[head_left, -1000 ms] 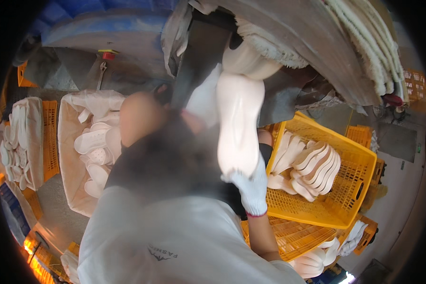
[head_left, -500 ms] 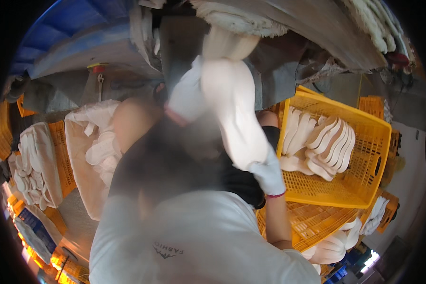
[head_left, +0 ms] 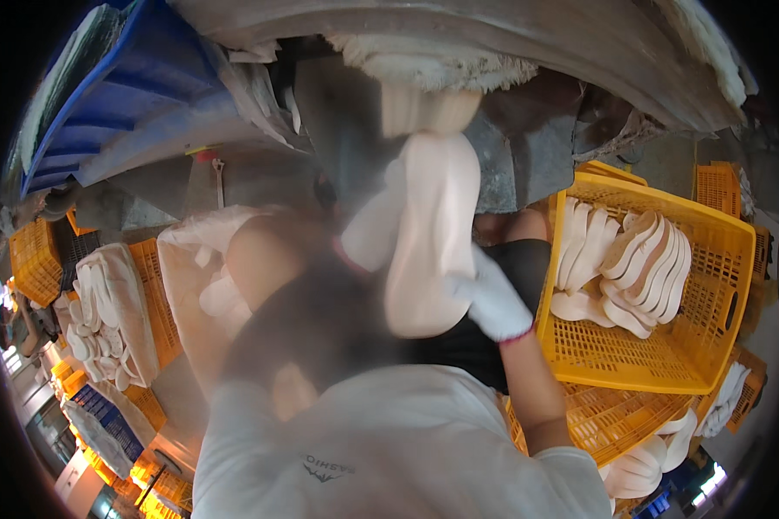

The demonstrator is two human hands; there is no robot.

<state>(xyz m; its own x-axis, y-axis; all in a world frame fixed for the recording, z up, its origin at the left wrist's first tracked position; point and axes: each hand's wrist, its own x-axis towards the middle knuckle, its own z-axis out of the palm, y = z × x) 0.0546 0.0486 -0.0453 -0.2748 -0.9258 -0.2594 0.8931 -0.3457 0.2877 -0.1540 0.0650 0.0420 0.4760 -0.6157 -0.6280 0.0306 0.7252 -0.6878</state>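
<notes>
A pale cream shoe sole [head_left: 433,251] stands almost lengthwise before me, its far end against or just under a cream-coloured roller [head_left: 431,110]; whether they touch I cannot tell. My right hand [head_left: 491,298], in a white glove with a red cuff edge, grips the sole's near right side with the thumb on top. My left hand [head_left: 374,227], gloved too and blurred, is at the sole's left edge, its fingers hidden behind it. White fluffy dust coats the hood [head_left: 433,65] over the roller.
To the right, a yellow crate [head_left: 632,368] holds several stacked soles [head_left: 649,268]. A lined bag [head_left: 182,285] with pale pieces is left of my legs, and another sack of soles [head_left: 104,320] lies farther left. A blue bin [head_left: 138,95] and a wrench [head_left: 219,182] sit at far left.
The sole has swung, its near end going left, and now leans the other way. My right hand is still on its near right side. The whole view has shifted.
</notes>
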